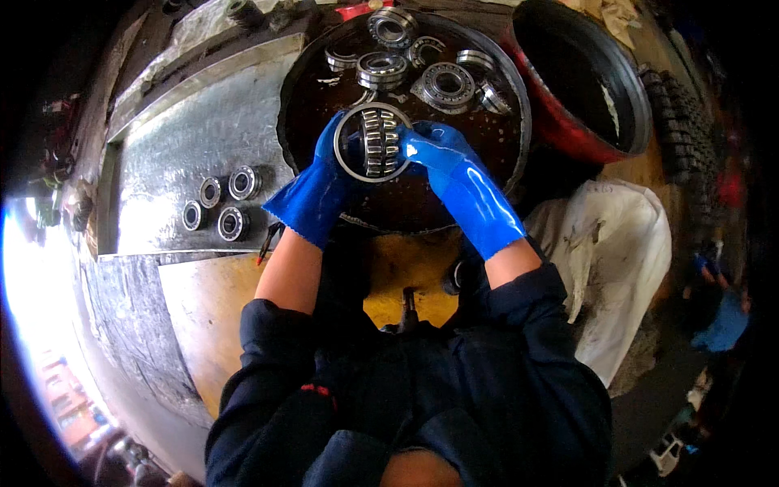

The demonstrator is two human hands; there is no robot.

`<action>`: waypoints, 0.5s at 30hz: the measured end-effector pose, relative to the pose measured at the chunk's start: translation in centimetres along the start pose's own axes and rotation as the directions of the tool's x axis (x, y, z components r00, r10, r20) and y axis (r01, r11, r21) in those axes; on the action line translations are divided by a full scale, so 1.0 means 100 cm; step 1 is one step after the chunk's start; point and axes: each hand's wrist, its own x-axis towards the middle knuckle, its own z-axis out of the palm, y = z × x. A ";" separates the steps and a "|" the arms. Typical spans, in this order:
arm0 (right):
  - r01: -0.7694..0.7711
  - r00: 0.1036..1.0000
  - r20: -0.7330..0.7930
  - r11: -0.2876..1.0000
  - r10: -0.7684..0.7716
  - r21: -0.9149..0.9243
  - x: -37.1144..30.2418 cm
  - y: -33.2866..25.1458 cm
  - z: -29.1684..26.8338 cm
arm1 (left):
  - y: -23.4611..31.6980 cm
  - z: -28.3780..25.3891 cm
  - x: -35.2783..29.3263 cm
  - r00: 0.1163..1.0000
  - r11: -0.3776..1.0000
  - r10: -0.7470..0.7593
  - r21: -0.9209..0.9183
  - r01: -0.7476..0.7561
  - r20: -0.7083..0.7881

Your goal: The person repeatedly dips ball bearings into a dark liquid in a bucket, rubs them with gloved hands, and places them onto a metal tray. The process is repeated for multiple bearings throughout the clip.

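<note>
Head view, inspector one: — Any packages or labels?
— No label that I can make out. A white cloth (pixel 617 268) lies right of the person, and a red drum (pixel 584 89) stands behind it.
— The work item?
— A large roller bearing (pixel 375 143) is held over the dark round basin (pixel 519 105). Its outer ring faces the camera; the inner roller set is swivelled edge-on, long axis running near to far.
— Hands?
— Both are in blue gloves. The left hand (pixel 329 166) curls its fingers on the ring's left edge; the right hand (pixel 434 150) pinches the right edge.
— Elsewhere?
— Loose bearings (pixel 422 69) lie in the basin; four small ones (pixel 221 203) sit on the metal bench (pixel 187 130).
</note>
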 end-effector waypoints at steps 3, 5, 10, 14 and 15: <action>-0.232 0.970 -0.005 0.939 0.241 0.252 -0.004 -0.019 0.002 | -0.001 0.019 -0.003 0.997 0.999 0.010 -0.037 -0.013 -0.073; -0.302 0.953 0.059 0.926 0.297 0.227 0.001 -0.025 0.002 | 0.000 0.022 -0.010 0.975 0.994 0.096 0.064 -0.085 -0.200; -0.111 0.994 -0.009 0.986 0.113 0.128 0.003 -0.014 0.003 | -0.004 0.036 -0.013 0.925 0.990 0.111 0.122 -0.071 -0.364; -0.008 0.998 -0.067 0.999 0.011 0.048 0.004 -0.005 0.006 | -0.010 0.021 -0.028 0.761 0.214 0.628 0.903 -0.372 0.164; 0.015 0.996 -0.089 0.999 -0.012 0.030 0.003 -0.006 0.003 | -0.009 0.040 -0.035 0.819 0.491 0.573 0.805 -0.332 -0.011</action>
